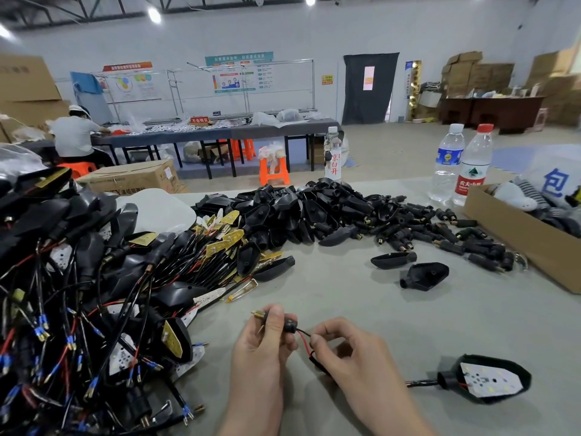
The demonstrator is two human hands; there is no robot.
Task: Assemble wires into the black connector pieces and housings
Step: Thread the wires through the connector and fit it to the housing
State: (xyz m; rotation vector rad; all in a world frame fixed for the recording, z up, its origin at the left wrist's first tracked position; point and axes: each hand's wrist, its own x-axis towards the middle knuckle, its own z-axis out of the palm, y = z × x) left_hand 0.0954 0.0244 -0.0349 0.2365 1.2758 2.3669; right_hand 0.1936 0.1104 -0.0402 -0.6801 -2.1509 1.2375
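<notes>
Near the front edge of the table (408, 309), a black connector piece (290, 324) is gripped by the left hand (261, 344) — its 2 wires (303, 337), red and black, are pinched by the right hand (352, 354).

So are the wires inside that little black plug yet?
In. The red and black wires come out of the end of the black plug; the left hand grips it, the right hand pinches them.
</notes>
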